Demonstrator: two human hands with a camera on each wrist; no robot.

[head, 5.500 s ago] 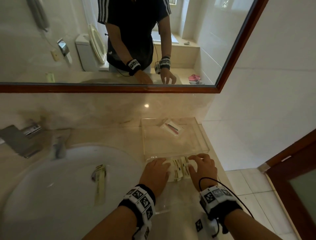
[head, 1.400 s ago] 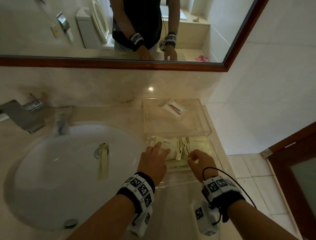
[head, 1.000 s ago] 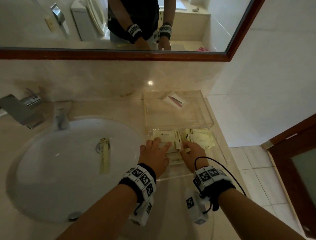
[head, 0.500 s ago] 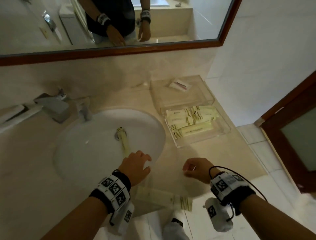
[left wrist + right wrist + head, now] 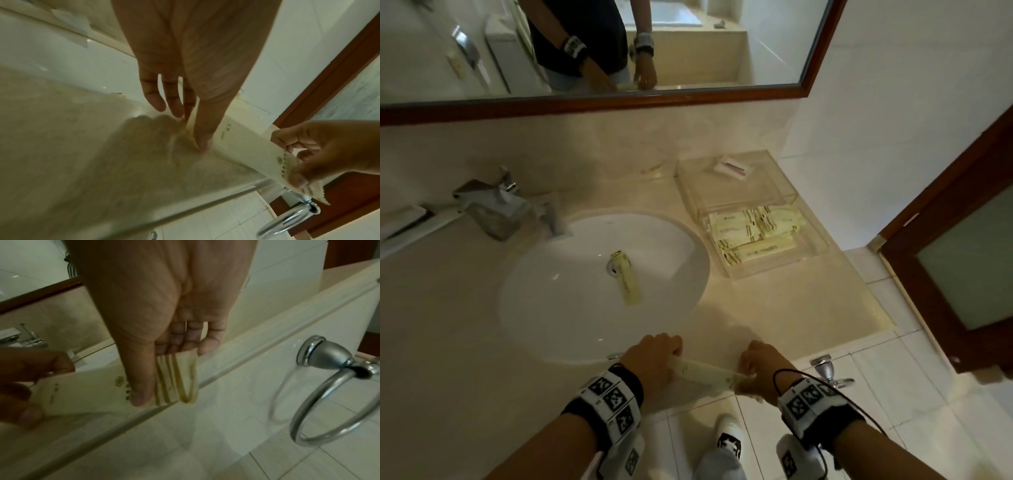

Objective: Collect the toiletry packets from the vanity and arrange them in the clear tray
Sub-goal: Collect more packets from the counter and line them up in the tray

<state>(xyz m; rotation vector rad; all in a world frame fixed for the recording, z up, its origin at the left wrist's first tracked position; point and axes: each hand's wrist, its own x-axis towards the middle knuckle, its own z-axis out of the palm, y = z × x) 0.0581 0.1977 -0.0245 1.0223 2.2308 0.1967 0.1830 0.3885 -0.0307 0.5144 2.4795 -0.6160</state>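
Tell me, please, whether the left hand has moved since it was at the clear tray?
Yes. The left hand has come back from the clear tray to the vanity's front edge.

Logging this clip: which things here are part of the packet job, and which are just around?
Job: held packet, left hand, right hand, packet in sink, tray, packets in tray.
Around: faucet, towel ring, mirror.

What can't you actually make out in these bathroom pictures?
- Print on the long packet: too small in the head view, partly under the thumb in the right wrist view.
- Count of packets in the clear tray: they overlap.
- Left hand fingertips: hidden by its own back in the head view.
- Sink drain: a packet lies across it.
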